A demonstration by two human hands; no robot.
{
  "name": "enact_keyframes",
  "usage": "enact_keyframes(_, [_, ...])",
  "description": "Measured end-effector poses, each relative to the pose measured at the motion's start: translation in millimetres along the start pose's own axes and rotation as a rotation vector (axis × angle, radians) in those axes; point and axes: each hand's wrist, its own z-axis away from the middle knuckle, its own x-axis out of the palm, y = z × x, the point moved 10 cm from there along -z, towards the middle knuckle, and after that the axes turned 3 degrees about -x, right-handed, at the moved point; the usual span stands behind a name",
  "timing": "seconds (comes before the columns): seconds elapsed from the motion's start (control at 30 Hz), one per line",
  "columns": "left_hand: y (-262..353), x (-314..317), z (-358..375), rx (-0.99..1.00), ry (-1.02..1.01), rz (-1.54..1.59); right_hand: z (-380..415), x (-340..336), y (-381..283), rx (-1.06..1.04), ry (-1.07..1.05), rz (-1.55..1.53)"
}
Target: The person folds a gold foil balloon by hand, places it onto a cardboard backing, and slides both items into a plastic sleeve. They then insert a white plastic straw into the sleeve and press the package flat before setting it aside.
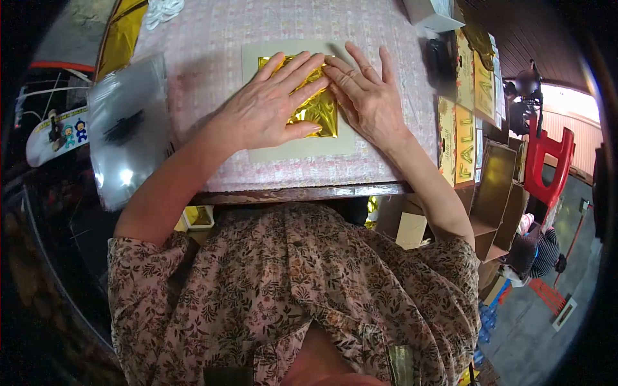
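Note:
A shiny gold foil piece (326,117) lies flat on a pale grey card (270,153), which rests on the patterned tablecloth (219,32). My left hand (270,106) is spread over the left and middle of the foil, fingers apart, palm down. At the foil's right edge, my right hand (367,96) lies with its fingers apart on the foil and card. Its fingertips come close to those of my left hand. Both hands cover part of the foil.
Clear plastic sleeves (129,128) hang over the table's left edge. White string (164,11) lies at the top left. Packages marked FALL (465,145) and a white box (434,14) stand right. Beyond are cardboard boxes (492,186), a red stool (547,164) and a person (547,254).

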Motion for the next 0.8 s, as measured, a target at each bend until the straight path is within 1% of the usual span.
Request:
enact_keyframes(0.13, [-2,2,0,-0.02,-0.012,0.024,1,3,-1,0.003,-0.001,0.035])
enact_keyframes(0.3, [-4,0,-2,-0.033,-0.015,0.047,3,5,2,0.055,-0.025,0.079])
enact_keyframes(0.53, [-3,3,0,-0.019,-0.019,0.042,8,7,9,0.08,-0.013,-0.011])
enact_keyframes(0.57, [-2,2,1,-0.011,0.005,0.027,10,9,8,0.089,-0.022,-0.018])
enact_keyframes(0.63, [-3,1,0,0.001,0.037,-0.001,6,4,5,0.05,0.037,-0.001])
enact_keyframes(0.7, [-6,6,3,-0.021,0.043,-0.066,5,4,2,0.026,0.01,0.016])
enact_keyframes(0.77, [-4,4,2,-0.01,0.051,-0.052,4,13,1,0.023,-0.065,0.107])
enact_keyframes(0.8, [-4,2,3,0.001,0.06,-0.038,4,14,2,0.023,-0.065,0.106])
